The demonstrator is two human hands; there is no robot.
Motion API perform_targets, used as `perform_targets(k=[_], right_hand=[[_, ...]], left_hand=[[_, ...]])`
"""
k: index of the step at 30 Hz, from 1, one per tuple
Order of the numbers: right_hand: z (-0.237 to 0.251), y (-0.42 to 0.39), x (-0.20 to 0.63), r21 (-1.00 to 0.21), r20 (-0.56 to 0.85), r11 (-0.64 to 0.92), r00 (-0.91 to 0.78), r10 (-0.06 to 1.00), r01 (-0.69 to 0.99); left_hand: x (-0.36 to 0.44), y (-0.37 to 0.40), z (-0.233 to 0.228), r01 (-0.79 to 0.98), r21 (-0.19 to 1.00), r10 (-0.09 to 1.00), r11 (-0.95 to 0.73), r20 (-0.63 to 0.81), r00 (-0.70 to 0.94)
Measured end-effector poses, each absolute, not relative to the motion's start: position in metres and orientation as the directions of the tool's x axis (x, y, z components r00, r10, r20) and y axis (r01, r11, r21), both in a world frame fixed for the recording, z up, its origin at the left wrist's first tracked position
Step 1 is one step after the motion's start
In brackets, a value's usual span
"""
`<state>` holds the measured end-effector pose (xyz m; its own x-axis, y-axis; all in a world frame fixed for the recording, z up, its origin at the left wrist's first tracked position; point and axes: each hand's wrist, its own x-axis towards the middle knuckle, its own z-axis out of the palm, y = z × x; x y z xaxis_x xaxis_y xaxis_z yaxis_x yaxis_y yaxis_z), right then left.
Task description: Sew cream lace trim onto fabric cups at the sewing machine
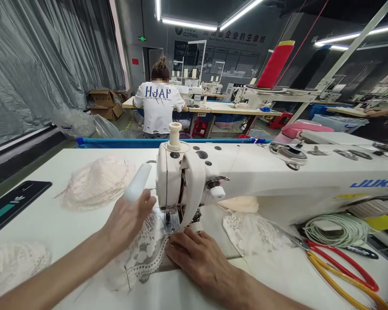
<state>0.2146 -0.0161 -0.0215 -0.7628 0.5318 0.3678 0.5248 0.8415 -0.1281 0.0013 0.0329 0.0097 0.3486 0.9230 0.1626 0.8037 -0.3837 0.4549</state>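
L hand flat on lace strip, grip released, nothing clasped; fingers just left of presser foot. R hand also spread, pressing lace on bench just in front of needle area of sewing machine. Risk, my read: fingertips v. close to needle, could get caught; lace may bunch w/ uneven feed. Scissors lie well apart, at right.

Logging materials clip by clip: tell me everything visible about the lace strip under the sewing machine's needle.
The lace strip is white, openwork, with a scalloped patterned edge. It lies flat on the white table, running from the front edge up under the sewing machine at its presser foot. The left hand rests on its far side; the right hand presses its near side beside the foot.
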Motion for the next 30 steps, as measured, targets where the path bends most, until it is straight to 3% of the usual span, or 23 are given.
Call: perform_targets(k=[2, 4, 17, 30], right_hand=[[-0.023, -0.017, 0.214, -0.129, 0.378, 0.839, -0.756, 0.535, 0.529], [-0.022, -0.017, 0.214, -0.13, 0.384, 0.837, -0.751, 0.537, 0.532], [-0.016, -0.016, 0.225, -0.144, 0.402, 0.839, -0.743, 0.535, 0.525], [-0.015, -0.017, 0.226, -0.126, 0.387, 0.837, -0.75, 0.536, 0.533]], left_hand=[[0.009, 0.013, 0.005, 0.779, 0.281, 0.824, -0.56, 0.282, 0.491], [0.015, -0.005, -0.001, 0.711, 0.2, 0.733, -0.674, 0.304, 0.609], [0.015, -0.02, -0.021, 0.707, -0.01, 0.644, -0.707, 0.405, 0.649], [0.014, -0.03, -0.031, 0.725, -0.04, 0.637, -0.687, 0.446, 0.628]])
